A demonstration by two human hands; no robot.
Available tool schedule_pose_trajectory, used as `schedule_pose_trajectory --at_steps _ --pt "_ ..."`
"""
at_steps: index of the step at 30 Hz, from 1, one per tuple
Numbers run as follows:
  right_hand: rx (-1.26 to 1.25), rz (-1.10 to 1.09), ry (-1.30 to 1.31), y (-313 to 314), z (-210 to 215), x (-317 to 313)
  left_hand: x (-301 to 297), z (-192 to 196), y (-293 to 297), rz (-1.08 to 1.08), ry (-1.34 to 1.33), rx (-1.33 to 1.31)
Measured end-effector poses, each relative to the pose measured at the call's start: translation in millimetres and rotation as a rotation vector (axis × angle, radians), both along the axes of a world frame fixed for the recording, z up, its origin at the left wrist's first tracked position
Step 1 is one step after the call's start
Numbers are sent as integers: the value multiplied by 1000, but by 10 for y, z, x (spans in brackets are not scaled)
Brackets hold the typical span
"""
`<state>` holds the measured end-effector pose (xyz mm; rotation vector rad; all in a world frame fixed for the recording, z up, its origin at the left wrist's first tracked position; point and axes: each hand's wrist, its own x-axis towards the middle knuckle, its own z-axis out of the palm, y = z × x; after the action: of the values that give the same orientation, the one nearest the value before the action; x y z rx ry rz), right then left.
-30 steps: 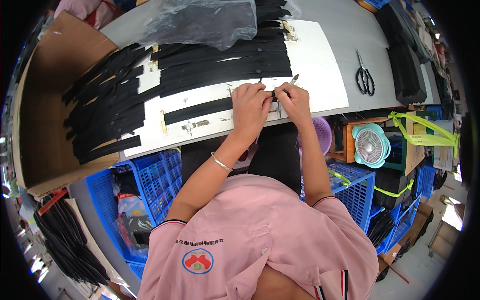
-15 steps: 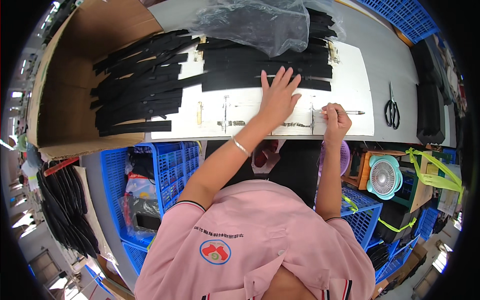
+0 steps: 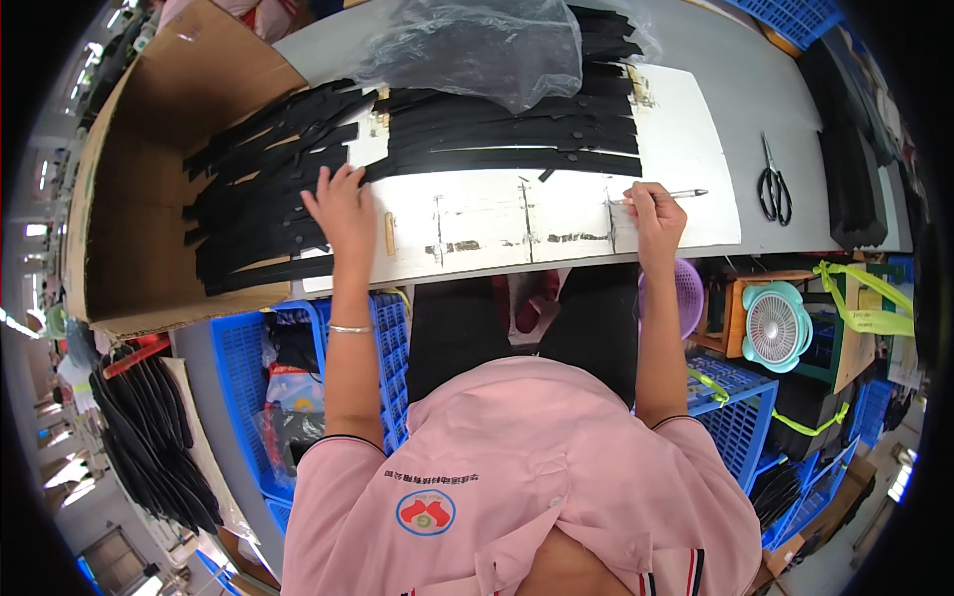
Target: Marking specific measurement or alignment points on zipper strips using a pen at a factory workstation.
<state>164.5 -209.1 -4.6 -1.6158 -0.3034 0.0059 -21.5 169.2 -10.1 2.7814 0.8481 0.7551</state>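
Plastic bag [image 3: 477,50] over black strips [image 3: 497,124]

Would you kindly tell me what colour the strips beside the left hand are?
The strips are black; the head view shows them best.

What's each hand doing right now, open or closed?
Left hand: open, at the black strips; can't tell if touching.
Right hand: closed, holding a pen.
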Motion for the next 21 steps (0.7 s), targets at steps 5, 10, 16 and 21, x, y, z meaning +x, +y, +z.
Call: schedule_pose_trajectory --at_steps 5,10,16,21 --pt "49 -19 5 -10 -24 14 42 76 -95 -56 -188 8" --pt "35 -10 20 6 9 1 267 72 -1026 -327 -237 -93" --pt "-543 -71 -491 161 106 -610 438 -28 -2018 -555 -167 -212" --pt "-662 -44 -785 76 -78 -795 353 27 -2153 -613 -46 -215"
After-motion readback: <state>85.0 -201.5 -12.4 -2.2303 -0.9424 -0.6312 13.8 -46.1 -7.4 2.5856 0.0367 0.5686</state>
